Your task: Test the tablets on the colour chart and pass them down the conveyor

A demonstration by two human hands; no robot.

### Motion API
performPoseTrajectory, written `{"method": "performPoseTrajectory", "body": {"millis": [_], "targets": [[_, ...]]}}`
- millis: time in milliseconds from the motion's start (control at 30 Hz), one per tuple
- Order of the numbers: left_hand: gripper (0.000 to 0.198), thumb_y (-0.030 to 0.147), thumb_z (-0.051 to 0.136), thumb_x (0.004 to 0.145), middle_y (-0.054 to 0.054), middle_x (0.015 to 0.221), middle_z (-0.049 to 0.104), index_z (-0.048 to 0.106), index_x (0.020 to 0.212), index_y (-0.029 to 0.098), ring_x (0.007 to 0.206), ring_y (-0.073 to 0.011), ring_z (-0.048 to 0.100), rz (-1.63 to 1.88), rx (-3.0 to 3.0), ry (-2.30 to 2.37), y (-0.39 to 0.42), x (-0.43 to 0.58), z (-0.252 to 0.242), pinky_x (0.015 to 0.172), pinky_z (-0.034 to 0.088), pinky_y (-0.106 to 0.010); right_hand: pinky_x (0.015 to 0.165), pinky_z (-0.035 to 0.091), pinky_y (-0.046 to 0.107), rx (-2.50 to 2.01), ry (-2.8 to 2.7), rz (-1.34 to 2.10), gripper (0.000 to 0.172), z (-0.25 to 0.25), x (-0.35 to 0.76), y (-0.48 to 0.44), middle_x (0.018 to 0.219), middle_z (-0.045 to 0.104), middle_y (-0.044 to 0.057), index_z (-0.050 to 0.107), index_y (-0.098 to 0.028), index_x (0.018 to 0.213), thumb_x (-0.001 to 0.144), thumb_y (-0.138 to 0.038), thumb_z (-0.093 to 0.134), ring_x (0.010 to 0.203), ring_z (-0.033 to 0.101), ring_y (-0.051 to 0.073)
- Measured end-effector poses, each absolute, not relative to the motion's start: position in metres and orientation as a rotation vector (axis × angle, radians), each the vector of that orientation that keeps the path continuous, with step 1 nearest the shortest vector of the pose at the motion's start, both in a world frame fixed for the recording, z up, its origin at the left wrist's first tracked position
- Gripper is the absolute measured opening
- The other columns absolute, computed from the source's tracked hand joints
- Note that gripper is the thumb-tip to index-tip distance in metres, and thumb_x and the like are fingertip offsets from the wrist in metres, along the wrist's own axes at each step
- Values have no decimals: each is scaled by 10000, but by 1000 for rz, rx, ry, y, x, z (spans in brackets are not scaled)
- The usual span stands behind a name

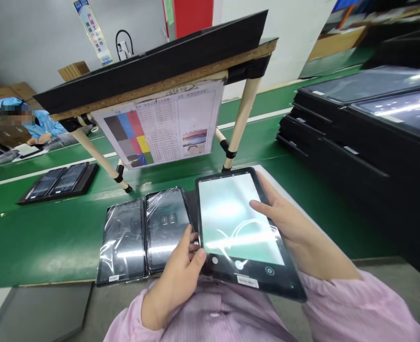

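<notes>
A black tablet [241,223] with a lit screen is held tilted in front of my body. The camera app on its screen shows round buttons along the lower edge, and a white label sits below them. My right hand [284,213] grips the right edge, its thumb over the screen and its other fingers hidden behind. At the lower left edge, my left hand [181,266] holds the tablet between thumb and curled fingers. Just left of it lie a film-wrapped tablet [167,223] and a second wrapped tablet [124,242], side by side on the green surface.
A raised shelf [160,61] on pipe legs stands ahead, with a printed sheet [163,123] hanging below its front. Stacked black trays [338,128] with screens rise at right. Another tray [81,187] holds two tablets at left. A person in blue [46,124] sits far left.
</notes>
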State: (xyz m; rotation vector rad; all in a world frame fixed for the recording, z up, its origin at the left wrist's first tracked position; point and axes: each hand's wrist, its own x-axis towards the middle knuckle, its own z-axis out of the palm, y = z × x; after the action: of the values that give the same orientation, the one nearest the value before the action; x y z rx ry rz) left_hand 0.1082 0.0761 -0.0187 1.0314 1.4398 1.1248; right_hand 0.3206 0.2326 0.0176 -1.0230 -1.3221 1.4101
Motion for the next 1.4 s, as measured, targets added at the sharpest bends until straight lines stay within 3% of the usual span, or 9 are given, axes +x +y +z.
{"method": "performPoseTrajectory", "body": {"millis": [67, 167, 233, 367, 533, 667, 967, 1200, 1400], "targets": [[733, 490, 596, 932, -183, 1550, 449, 349, 1553, 189, 1405, -311, 463, 1223, 985, 1312, 73, 110, -11, 1163, 374, -486, 1064, 507, 438, -965, -1332, 1361, 1073, 33, 311, 219, 1592, 381, 45, 250, -350, 1580, 692, -535, 823, 1394, 467, 314], [763, 462, 625, 923, -137, 1636, 316, 292, 1568, 228, 1502, -282, 305, 1477, 1005, 1474, 65, 106, -2, 1227, 262, -444, 951, 569, 467, -817, -1296, 1311, 1179, 53, 282, 198, 1453, 552, 84, 2, -379, 1603, 750, -493, 809, 1219, 620, 300], [830, 450, 683, 885, -137, 1647, 282, 268, 1571, 238, 1517, -288, 265, 1607, 1038, 1660, 60, 98, 1, 1238, 227, -447, 993, 546, 466, -691, -1323, 1259, 1084, 63, 259, 189, 1431, 570, 84, 71, -375, 1602, 791, -482, 783, 1229, 614, 287], [959, 432, 753, 824, -168, 1610, 301, 205, 1587, 237, 1504, -327, 277, 1688, 1225, 1958, 50, 81, 3, 1227, 223, -500, 1087, 486, 446, -547, -1369, 1258, 820, 70, 222, 189, 1482, 521, 66, 390, -328, 1511, 812, -596, 725, 1366, 499, 289], [1075, 468, 787, 769, -203, 1459, 420, 153, 1596, 201, 1426, -380, 351, 1607, 1416, 2294, 45, 69, 11, 1177, 282, -569, 824, 599, 468, -644, -1183, 1534, 713, 65, 202, 199, 1081, 730, 86, 621, -281, 1232, 809, -840, 497, 1041, 694, 314], [1108, 487, 794, 742, -219, 1400, 426, 152, 1587, 167, 1392, -396, 377, 1554, 1455, 2345, 47, 68, 14, 1136, 331, -594, 670, 593, 456, -755, -1236, 1549, 731, 63, 199, 205, 859, 723, 73, 642, -256, 1146, 814, -871, 427, 802, 712, 295], [1098, 493, 753, 785, -219, 1362, 417, 84, 1588, 157, 1304, -375, 463, 1506, 1531, 2404, 46, 71, 9, 1082, 394, -593, 795, 591, 428, -752, -1212, 1436, 749, 65, 192, 209, 1068, 725, 73, 601, -269, 1214, 778, -868, 488, 1112, 670, 304], [1109, 510, 772, 761, -201, 1330, 444, 110, 1583, 169, 1296, -374, 476, 1521, 1495, 2385, 46, 69, 5, 1085, 397, -593, 792, 597, 444, -748, -1222, 1455, 785, 66, 193, 211, 1027, 729, 93, 627, -243, 1173, 751, -891, 493, 1111, 666, 330], [1116, 534, 777, 750, -215, 1328, 448, 135, 1578, 150, 1302, -393, 473, 1562, 1496, 2381, 48, 71, 2, 1080, 403, -596, 786, 587, 442, -734, -1360, 1404, 788, 70, 193, 210, 996, 724, 93, 623, -246, 1206, 820, -882, 364, 1078, 678, 321]]}}
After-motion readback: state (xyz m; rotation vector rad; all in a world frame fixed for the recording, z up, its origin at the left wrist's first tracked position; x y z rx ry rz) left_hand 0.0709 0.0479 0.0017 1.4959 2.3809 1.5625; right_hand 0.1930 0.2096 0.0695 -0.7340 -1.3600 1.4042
